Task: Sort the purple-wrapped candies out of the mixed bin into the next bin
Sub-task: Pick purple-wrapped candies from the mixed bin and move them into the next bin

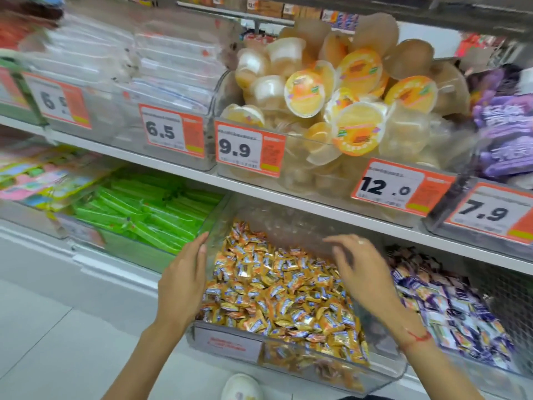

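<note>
A clear bin [227,343] on the lower shelf is full of orange-gold wrapped candies [277,293]. Right of it stands a bin of purple-wrapped candies [450,310]. My left hand [184,281] lies flat with straight fingers against the orange bin's left wall. My right hand [363,269] hovers blurred over the bin's right side, fingers spread and holding nothing. No purple candy among the orange ones is plainly visible.
The upper shelf carries a bin of orange jelly cups [340,105], purple packets [504,134] at the right and clear packs [161,67] at the left, with price tags [248,148] in front. Green packets [150,215] fill the bin left of the candies. A shoe [242,388] shows below.
</note>
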